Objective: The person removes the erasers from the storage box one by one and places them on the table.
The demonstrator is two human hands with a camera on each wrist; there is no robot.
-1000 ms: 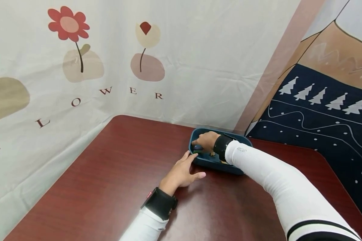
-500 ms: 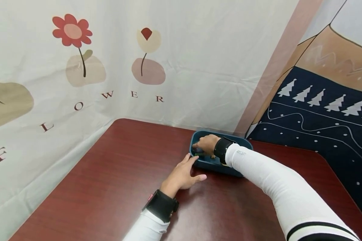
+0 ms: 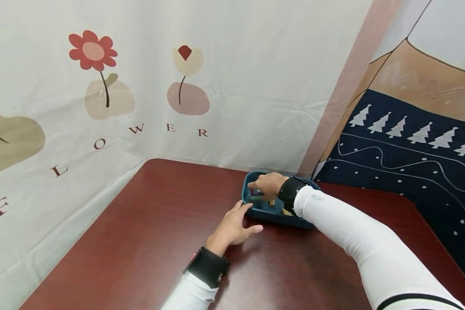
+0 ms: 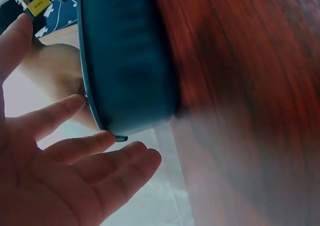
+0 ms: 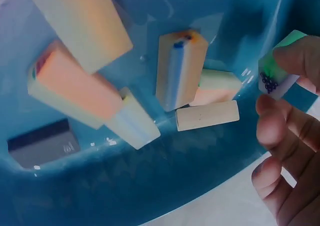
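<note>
My right hand (image 3: pixel 270 185) reaches into a blue plastic tray (image 3: pixel 279 218) at the far side of the table. In the right wrist view, its thumb and index finger pinch a small green and white block (image 5: pixel 275 77) with dark dots on one face. The other fingers curl loosely below. My left hand (image 3: pixel 230 226) lies at the tray's near left corner with fingers spread. From the left wrist, its fingertips (image 4: pixel 104 137) appear at the tray's rim; whether they press on it I cannot tell. Inside the tray are several eraser-like blocks, among them an orange one (image 5: pixel 75 81) and a blue-striped one (image 5: pixel 180 71).
A dark grey block (image 5: pixel 44 143) and a thin wooden-looking block (image 5: pixel 207 116) lie near the tray's wall. The reddish-brown table (image 3: pixel 170 206) spreads out to the left and front. A white flower-print cloth (image 3: pixel 248 107) hangs directly behind the tray.
The head view has tilted, so everything sits slightly lower. My right hand has shifted slightly inside the tray, showing more of the things beneath it. My left hand stays by the corner.
</note>
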